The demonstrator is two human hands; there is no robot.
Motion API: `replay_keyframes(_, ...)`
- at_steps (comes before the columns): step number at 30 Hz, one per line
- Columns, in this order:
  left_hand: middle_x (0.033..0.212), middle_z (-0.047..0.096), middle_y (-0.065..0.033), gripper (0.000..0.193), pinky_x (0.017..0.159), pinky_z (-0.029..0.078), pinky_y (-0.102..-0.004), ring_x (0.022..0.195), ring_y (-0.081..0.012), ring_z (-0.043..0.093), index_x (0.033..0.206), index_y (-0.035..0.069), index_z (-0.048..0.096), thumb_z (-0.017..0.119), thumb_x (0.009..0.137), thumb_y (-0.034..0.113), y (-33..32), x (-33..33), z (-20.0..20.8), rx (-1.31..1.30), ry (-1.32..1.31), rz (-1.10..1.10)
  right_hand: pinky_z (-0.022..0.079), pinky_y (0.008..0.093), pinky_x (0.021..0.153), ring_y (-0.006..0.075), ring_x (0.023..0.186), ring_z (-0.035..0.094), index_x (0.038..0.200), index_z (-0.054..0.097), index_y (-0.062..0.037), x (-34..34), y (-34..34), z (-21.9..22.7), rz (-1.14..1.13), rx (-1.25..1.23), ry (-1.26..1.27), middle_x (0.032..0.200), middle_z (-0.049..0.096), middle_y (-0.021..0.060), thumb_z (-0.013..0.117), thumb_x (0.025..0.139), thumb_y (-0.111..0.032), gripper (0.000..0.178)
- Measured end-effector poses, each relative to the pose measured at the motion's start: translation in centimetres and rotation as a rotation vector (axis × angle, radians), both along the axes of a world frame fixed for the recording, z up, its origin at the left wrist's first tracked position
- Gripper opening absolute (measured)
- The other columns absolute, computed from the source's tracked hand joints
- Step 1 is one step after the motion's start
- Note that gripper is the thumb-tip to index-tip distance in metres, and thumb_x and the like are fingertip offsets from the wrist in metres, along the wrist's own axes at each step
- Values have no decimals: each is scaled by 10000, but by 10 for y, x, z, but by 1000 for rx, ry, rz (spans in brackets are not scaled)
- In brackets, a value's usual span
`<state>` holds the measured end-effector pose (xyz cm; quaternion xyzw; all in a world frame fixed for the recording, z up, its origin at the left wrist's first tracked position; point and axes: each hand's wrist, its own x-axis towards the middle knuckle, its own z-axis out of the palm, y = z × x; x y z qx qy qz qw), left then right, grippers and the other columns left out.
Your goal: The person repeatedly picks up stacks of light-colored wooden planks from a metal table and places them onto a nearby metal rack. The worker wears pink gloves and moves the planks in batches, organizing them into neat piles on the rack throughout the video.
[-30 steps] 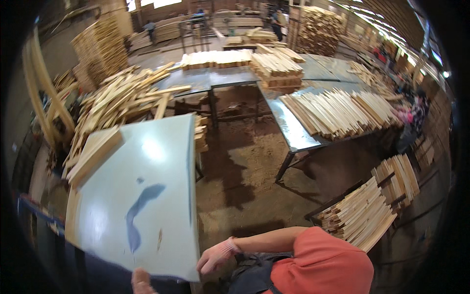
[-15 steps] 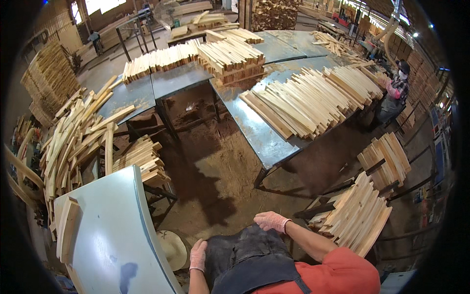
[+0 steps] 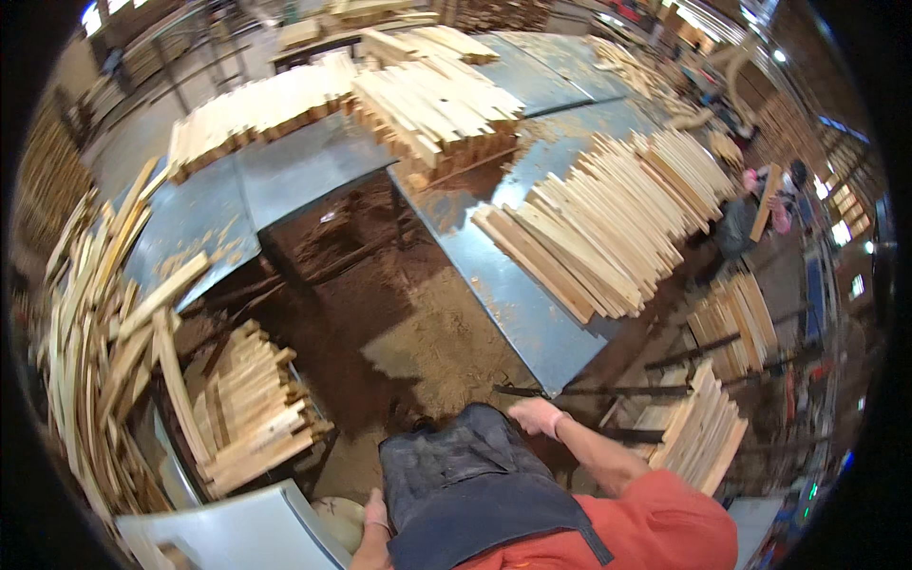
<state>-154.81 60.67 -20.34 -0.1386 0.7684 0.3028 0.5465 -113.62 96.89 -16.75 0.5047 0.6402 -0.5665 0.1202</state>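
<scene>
Right hand point(image 3: 535, 415) lies with its fingers together on the upper right edge of the dark apron point(image 3: 465, 475), touching the cloth; whether it pinches the fabric cannot be told. Left hand point(image 3: 377, 511) sits at the apron's lower left edge, fingers pointing down against it, its grip likewise unclear. The apron hangs over the person's front at the bottom middle of the view, above an orange sleeve point(image 3: 655, 527).

Ahead of the hands stands a grey metal table point(image 3: 518, 304) bearing one long fan of slats point(image 3: 608, 223). Beyond it two more stacks rest on the joined tabletops: a squared stack point(image 3: 437, 100) and a low row point(image 3: 261, 109). On the left, one short stack point(image 3: 252, 408) sits beside a loose heap of longer boards point(image 3: 90, 323). On the right, two leaning bundles point(image 3: 698, 432) stand by the table legs. Sawdust point(image 3: 432, 332) covers the floor between the tables. A pale panel point(image 3: 228, 527) shows at the lower left. Another person point(image 3: 750, 214) stands at the far right.
</scene>
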Motion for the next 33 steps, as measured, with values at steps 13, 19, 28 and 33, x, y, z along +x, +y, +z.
replay_keyframes(13,1526,613,-154,676,1204,403,-470,1397,-340,576,1523,67,586,691,1020,508,469,-263,130,706,-58,68,469,431,1164,373,1377,606,1516,558,57,-308,332,184,20,305,248,1500,639,231,697,1015,-478,746)
replay_keyframes(19,1550,597,-172,682,1215,408,-491,1422,-341,570,1542,62,570,720,1012,465,676,-288,180,756,1,-2,401,414,1253,367,1482,528,1605,453,24,-387,585,288,-300,290,484,1601,523,276,725,1014,-454,807)
replay_keyframes(28,1404,561,-92,875,1219,350,-440,1276,-215,545,1698,20,268,710,1028,369,969,-270,175,781,167,2,412,451,1221,441,1435,525,1565,482,34,-404,943,280,-524,1149,-142,1526,566,308,711,971,-487,824)
replay_keyframes(33,1663,360,-262,1048,1252,324,-411,1475,-336,416,1687,-85,174,776,978,398,1044,-269,175,788,204,-173,449,460,1184,425,1387,574,1590,491,-77,-373,1034,244,-549,1013,-502,1537,577,256,608,1026,-479,702)
